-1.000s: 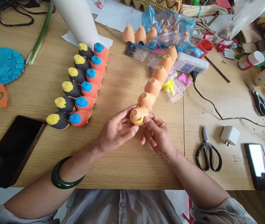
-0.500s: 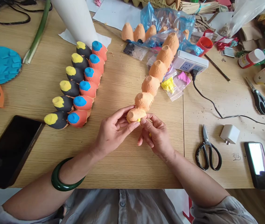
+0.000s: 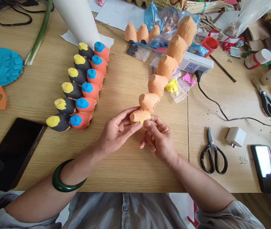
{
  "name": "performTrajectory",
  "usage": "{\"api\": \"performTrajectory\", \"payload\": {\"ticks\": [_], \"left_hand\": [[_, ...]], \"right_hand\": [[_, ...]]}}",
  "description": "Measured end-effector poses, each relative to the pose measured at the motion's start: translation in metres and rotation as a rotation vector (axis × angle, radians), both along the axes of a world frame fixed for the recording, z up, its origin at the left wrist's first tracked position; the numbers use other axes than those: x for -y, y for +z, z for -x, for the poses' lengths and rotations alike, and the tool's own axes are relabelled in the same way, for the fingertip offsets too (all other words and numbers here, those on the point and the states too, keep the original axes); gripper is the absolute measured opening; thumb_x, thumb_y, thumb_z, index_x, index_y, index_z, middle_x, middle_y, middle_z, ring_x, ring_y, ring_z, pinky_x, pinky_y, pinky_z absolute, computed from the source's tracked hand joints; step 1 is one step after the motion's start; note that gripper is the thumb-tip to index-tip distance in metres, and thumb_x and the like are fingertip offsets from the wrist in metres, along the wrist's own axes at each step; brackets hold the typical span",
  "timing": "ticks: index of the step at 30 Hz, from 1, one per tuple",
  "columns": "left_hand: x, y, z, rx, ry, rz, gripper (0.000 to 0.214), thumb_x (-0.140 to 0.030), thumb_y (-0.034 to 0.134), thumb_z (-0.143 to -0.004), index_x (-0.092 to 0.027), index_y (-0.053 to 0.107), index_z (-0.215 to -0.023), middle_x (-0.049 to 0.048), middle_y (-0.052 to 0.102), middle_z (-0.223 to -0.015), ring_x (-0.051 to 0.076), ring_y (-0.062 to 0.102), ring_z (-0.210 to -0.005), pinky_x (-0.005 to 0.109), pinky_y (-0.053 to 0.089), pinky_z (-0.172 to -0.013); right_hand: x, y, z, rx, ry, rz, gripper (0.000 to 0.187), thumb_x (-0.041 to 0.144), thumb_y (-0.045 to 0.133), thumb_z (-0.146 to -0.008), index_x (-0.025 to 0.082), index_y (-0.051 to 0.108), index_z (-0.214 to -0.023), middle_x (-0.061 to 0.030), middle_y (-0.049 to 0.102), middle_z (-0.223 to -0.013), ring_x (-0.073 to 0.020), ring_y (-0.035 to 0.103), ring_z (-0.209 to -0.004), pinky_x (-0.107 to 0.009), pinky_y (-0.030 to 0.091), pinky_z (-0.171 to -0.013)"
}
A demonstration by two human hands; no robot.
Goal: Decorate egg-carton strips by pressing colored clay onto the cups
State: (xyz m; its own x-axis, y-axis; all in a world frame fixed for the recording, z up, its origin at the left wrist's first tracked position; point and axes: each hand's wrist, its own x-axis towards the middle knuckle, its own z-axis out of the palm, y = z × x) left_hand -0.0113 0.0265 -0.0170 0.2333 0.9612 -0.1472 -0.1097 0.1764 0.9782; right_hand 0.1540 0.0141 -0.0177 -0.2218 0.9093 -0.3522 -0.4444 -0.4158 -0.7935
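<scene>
My left hand (image 3: 116,130) grips the near end of an orange egg-carton strip (image 3: 157,84), its thumb on the front edge. The strip is a row of several pointed cups, slanting up and away to the right. My right hand (image 3: 160,136) pinches the same end cup between thumb and forefinger. A little yellow clay (image 3: 141,121) shows on that cup's near edge, between the two thumbs. Another yellow bit peeks out from the curled fingers of my right hand. The underside of the strip is hidden.
To the left stands a double row of black and red cups (image 3: 93,87) with yellow or blue tips. A dark phone (image 3: 11,152) lies nearer. On the right are scissors (image 3: 211,152), a power strip (image 3: 195,63), a charger (image 3: 236,136) and another phone (image 3: 266,168). Clay bags (image 3: 177,92) lie beyond.
The far end of the orange strip has come up, and its cups look larger and higher in view. Both hands stay at the near end, almost unmoved.
</scene>
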Motion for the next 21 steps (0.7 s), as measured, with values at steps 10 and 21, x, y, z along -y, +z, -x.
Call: {"api": "performTrajectory", "payload": {"ticks": [10, 21], "left_hand": [[0.0017, 0.0007, -0.0025, -0.024, 0.007, -0.052, 0.051, -0.039, 0.073, -0.097, -0.015, 0.061, -0.140, 0.0148, 0.073, -0.139, 0.028, 0.071, -0.129, 0.033, 0.062, -0.105], [0.0013, -0.0019, -0.0029, 0.042, 0.068, 0.039, 0.045, -0.041, 0.077, -0.092, -0.017, 0.064, -0.129, 0.0121, 0.076, -0.127, 0.027, 0.073, -0.120, 0.035, 0.062, -0.097]], "right_hand": [[0.0054, -0.0019, 0.0039, 0.073, -0.021, -0.063, 0.036, 0.041, 0.086, -0.086, 0.025, 0.064, -0.109, 0.0118, 0.067, -0.060, -0.0046, 0.039, -0.034, -0.022, 0.058, -0.042], [0.0087, -0.0039, 0.0072, 0.079, 0.009, -0.113, 0.034, 0.041, 0.085, -0.086, 0.026, 0.063, -0.107, 0.0044, 0.080, -0.085, -0.0053, 0.050, -0.044, -0.019, 0.058, -0.045]]}}
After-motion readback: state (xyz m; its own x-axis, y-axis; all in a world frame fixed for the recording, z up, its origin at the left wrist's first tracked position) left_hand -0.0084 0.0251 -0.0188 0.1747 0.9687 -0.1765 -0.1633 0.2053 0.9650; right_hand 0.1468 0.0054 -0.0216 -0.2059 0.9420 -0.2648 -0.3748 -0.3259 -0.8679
